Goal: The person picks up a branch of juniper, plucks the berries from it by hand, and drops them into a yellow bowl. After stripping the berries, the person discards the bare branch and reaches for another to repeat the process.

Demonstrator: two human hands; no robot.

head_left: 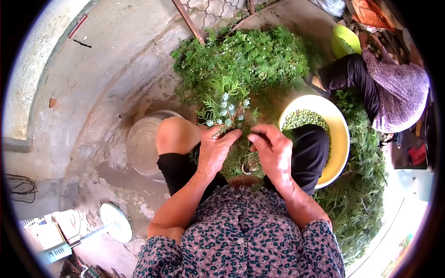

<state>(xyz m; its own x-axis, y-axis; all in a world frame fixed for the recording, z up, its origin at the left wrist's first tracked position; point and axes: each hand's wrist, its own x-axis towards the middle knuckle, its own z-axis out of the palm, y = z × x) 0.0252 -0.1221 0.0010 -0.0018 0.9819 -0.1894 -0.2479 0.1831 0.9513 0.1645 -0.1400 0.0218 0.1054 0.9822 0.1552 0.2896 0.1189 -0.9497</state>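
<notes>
Worn concrete left of both hands | left hand pinches conifer sprig, which fans out beyond it | right hand just apart, curled; contents I can't tell | I'd judge: hold sprig steady, pluck blue-green cones singly

Around me the floor is stained and patchy. Pale, weathered concrete spreads at my ten o'clock; interlocking paving shows at twelve, beside a rusty-brown bar. A round white stand base sits near eight, and bright white light glares at four.
</notes>
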